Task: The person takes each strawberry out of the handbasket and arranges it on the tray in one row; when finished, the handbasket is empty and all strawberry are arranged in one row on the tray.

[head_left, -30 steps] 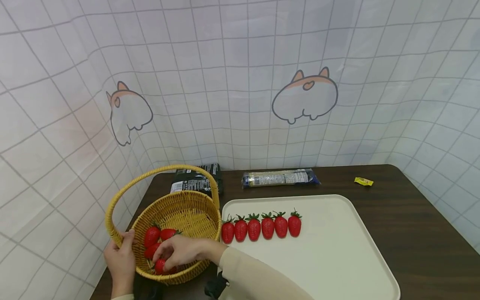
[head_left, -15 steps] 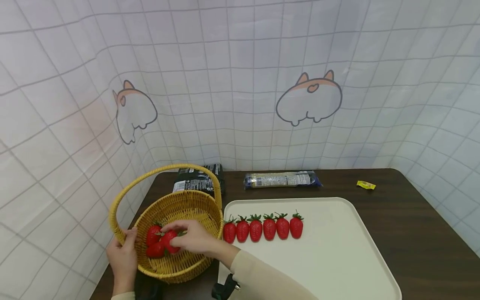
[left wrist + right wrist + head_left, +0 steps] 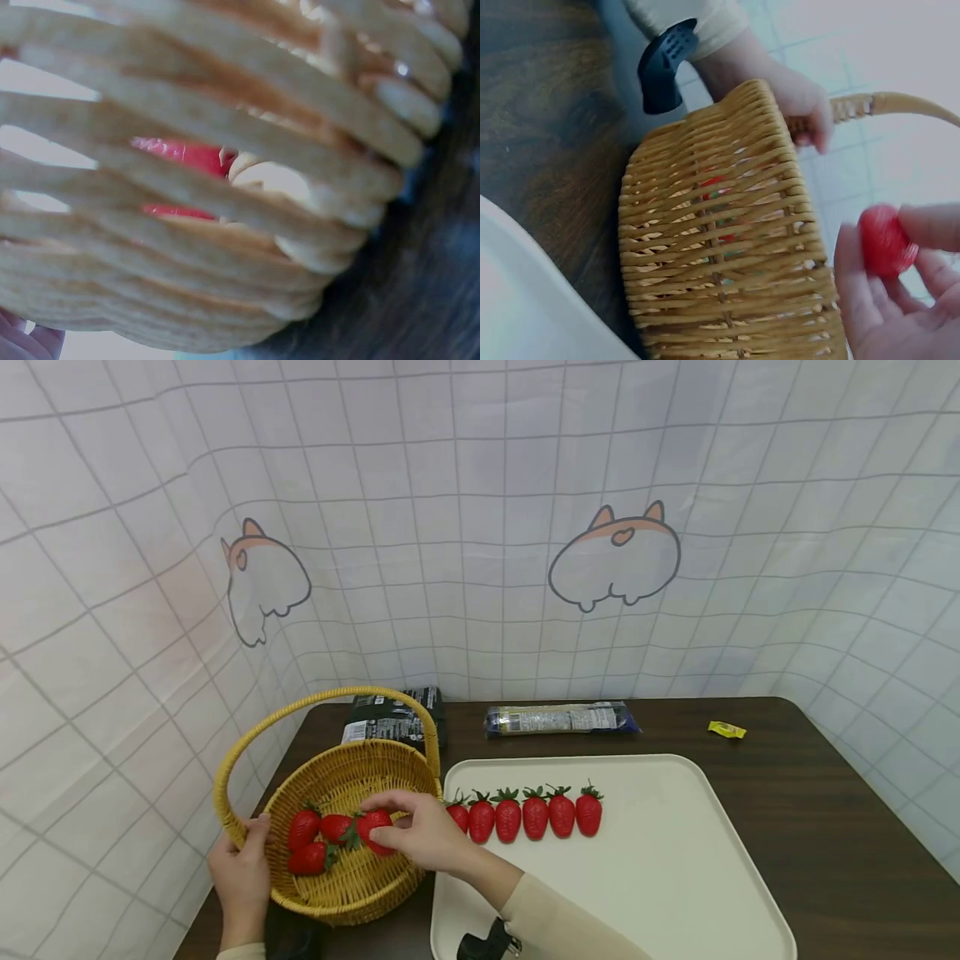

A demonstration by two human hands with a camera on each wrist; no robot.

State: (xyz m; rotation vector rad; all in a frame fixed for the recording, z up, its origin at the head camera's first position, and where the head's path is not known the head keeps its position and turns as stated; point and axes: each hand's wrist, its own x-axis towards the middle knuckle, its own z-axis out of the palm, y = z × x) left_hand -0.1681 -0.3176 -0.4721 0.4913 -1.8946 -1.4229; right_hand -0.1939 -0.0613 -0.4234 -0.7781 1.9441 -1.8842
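Note:
A yellow wicker basket (image 3: 352,912) stands at the left, its tall handle arching over it. My left hand (image 3: 242,872) grips the basket where the handle meets the left rim. Between the thumb and fingers of my right hand (image 3: 431,839) a red strawberry (image 3: 377,833) is pinched, over the right part of the basket. The right wrist view shows this strawberry (image 3: 886,240) above the rim. Three other strawberries (image 3: 307,858) lie at the basket's left side. Through the weave, the left wrist view gives only patches of red (image 3: 187,156).
Right of the basket is a cream tray (image 3: 637,877) with a row of several strawberries (image 3: 535,818) along its far side. Behind lie a dark package (image 3: 390,722), a long clear packet (image 3: 558,718) and a small yellow wrapper (image 3: 726,729). Gridded white curtain surrounds the table.
My right hand has lifted a strawberry from the near part of the basket and carried it up and right toward the rim. The left hand keeps its hold on the basket.

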